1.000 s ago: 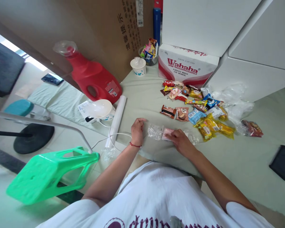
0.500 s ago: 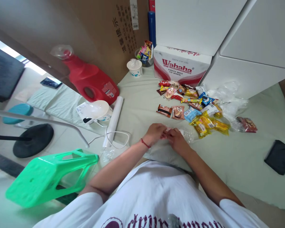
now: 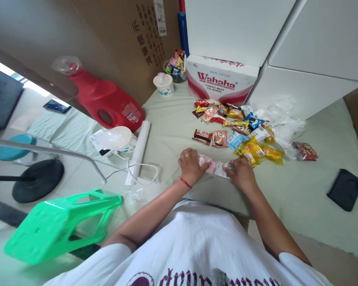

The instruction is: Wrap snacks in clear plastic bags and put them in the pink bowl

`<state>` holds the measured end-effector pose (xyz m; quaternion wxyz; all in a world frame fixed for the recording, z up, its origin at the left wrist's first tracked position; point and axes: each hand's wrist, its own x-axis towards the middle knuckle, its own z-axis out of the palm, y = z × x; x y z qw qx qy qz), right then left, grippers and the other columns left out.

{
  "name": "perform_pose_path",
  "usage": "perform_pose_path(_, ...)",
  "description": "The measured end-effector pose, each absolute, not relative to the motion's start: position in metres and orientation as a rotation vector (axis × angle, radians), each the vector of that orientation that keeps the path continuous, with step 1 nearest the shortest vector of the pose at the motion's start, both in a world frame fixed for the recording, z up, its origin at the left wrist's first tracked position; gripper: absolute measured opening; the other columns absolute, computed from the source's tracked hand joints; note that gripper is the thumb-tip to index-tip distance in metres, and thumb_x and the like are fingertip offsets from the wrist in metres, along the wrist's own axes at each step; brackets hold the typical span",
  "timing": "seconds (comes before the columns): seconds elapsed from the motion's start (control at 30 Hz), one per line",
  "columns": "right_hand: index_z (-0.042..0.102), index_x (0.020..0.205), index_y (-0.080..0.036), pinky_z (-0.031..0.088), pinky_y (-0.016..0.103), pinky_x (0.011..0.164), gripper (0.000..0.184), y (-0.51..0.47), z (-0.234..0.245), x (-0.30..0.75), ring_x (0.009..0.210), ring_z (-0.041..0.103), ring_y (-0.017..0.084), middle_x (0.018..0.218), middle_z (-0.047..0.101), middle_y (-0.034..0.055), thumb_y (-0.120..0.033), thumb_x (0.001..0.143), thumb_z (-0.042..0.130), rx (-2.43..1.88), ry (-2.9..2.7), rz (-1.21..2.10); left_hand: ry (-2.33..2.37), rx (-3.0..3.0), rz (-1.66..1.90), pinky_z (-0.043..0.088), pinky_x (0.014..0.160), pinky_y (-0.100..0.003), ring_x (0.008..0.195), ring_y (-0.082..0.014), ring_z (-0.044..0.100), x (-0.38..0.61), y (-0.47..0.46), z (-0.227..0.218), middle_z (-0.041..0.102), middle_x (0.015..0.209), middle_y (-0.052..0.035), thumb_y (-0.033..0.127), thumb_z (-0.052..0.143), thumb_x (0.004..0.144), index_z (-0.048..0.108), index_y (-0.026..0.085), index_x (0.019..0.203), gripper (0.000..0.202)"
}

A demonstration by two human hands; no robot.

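Note:
A clear plastic bag with pink and white on it (image 3: 217,167) lies stretched flat on the green sheet between my two hands. My left hand (image 3: 192,165) grips its left end, thumb pointing inward, the other fingers curled over the edge. At the other end my right hand (image 3: 243,172) holds the bag with its thumb on top; the fingertips are partly hidden. Just beyond are a brown snack packet (image 3: 202,137), a round-cake packet (image 3: 219,139) and a light blue packet (image 3: 236,140). Yellow wrapped snacks (image 3: 258,151) lie close to my right hand.
A Wahaba-type white and red carton (image 3: 222,81) stands behind the snack pile. Crumpled clear plastic (image 3: 286,123) and a black pouch (image 3: 345,190) lie right. On the left are a red jug (image 3: 107,99), a white roll (image 3: 139,153), a paper tub (image 3: 164,85) and a green stool (image 3: 62,226).
My hands were together, fingers bunched over the plastic. Now they have moved apart sideways, and the bag is spread out between them. The view has shifted slightly.

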<state>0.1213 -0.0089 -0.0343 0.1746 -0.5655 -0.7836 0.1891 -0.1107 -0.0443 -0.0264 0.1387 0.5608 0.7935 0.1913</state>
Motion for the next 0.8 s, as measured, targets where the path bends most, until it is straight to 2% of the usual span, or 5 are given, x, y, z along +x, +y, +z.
perform_pose_path(0.13,0.072,0.096,-0.019,0.048,0.047,0.095,0.017,-0.018,-0.041,0.122,0.106,0.055,0.029,0.110,0.059,0.0143,-0.030,0.089,0.061,-1.518,-2.095,0.698,2.201,1.667,0.537,0.034,0.115,-0.054,0.140,-0.0397,0.040,-0.115,-0.038,-0.031,0.059,0.129,-0.0176,0.049,0.083,0.072,0.062,0.019,0.091,0.041)
perform_pose_path(0.3,0.056,0.142,-0.019,0.052,0.041,0.084,0.067,-0.001,-0.032,0.118,0.093,0.058,0.024,0.120,0.061,0.0130,-0.038,0.081,0.076,-1.438,-1.945,0.880,2.094,1.626,0.586,0.045,0.088,-0.039,0.099,-0.0278,0.060,-0.117,-0.037,-0.028,0.061,0.089,-0.0060,0.043,0.080,0.074,0.051,0.022,0.080,0.036)
perform_pose_path(0.43,0.078,0.108,-0.022,0.047,0.039,0.084,0.023,0.009,-0.030,0.124,0.087,0.056,0.022,0.088,0.065,0.0060,-0.033,0.092,0.065,-1.154,-2.150,0.956,1.965,1.456,0.620,0.035,0.066,-0.028,0.070,-0.0177,0.052,-0.123,-0.034,-0.022,0.050,0.070,0.0047,0.038,0.077,0.076,0.044,0.024,0.080,0.036)
perform_pose_path(0.5,0.081,0.097,-0.025,0.045,0.041,0.088,0.022,0.002,-0.028,0.136,0.093,0.056,0.023,0.089,0.066,0.0074,-0.030,0.095,0.060,-1.006,-2.295,0.876,1.929,1.391,0.661,0.031,0.062,-0.027,0.065,-0.0152,0.047,-0.125,-0.033,-0.019,0.048,0.068,0.0066,0.034,0.076,0.075,0.042,0.024,0.080,0.037)
perform_pose_path(0.8,0.067,0.128,-0.023,0.047,0.045,0.096,0.037,-0.011,-0.011,0.154,0.111,0.058,0.029,0.121,0.065,0.0126,-0.040,0.097,0.055,-1.316,-2.109,0.678,1.889,1.400,0.854,0.031,0.064,-0.027,0.067,-0.0130,0.041,-0.123,-0.035,-0.020,0.044,0.073,0.0072,0.025,0.073,0.073,0.040,0.023,0.081,0.034)
